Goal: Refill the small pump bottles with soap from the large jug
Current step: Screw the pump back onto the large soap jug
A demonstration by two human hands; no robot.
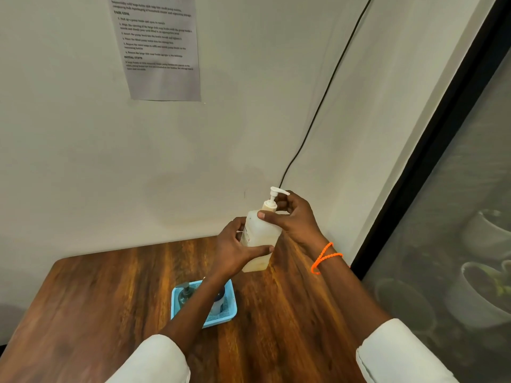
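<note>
Table (83,299) left open – blue basket (231,313) w/ bottles blocks centre.

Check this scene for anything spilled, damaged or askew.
Nothing stands out. The translucent plastic pump bottle is held above the brown wooden table by the left hand and right hand, slightly tilted. The blue mesh basket sits flat; no spill shows.

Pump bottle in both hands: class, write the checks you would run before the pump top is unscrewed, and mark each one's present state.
1. Left hand grips the pump bottle body: ok.
2. Right hand is at the pump top: ok.
3. Bottle near upright: ok, slightly tilted.
4. Bottle is held above the table, unsupported: not ok.
5. Large jug within reach: cannot tell, not in view.
6. Blue basket sits apart from the bottle: ok.
</note>
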